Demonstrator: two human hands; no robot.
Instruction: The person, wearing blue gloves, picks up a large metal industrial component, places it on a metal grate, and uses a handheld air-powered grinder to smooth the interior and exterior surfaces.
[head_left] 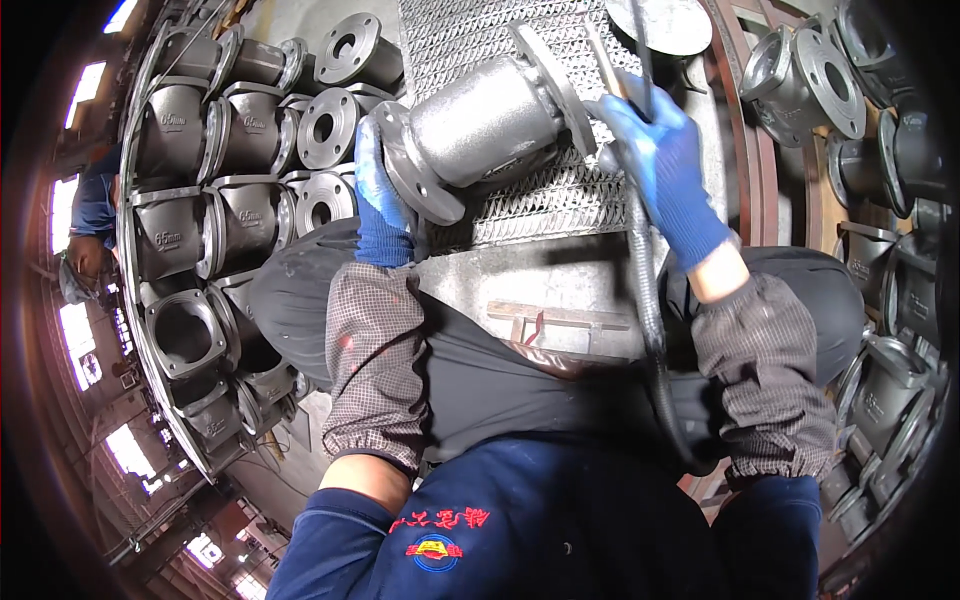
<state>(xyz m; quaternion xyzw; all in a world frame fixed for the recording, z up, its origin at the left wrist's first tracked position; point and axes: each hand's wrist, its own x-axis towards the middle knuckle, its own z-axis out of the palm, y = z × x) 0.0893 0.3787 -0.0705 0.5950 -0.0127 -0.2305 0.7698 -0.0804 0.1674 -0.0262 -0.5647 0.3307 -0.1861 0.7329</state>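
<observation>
on the mesh grating (470, 40), a grey flanged valve body (485, 125) lies on its side. left hand (378, 195), blue-gloved, clamped on the near flange beside the grating's left edge. right hand (665, 165) closed around a hose-fed tool (640, 60) at the far flange, wrist bent. judged step: working the far flange; next calls for a steady grip. stacked castings (230, 190) left of the grating.

Dim shop, daylight from blown-out windows (75, 340) far left of the mesh table (540, 200). Soft sheen on the casting (480, 120) lying on it, lap below in shadow. Heavy fisheye bending, black vignette at rim. Slight blur at edges.
</observation>
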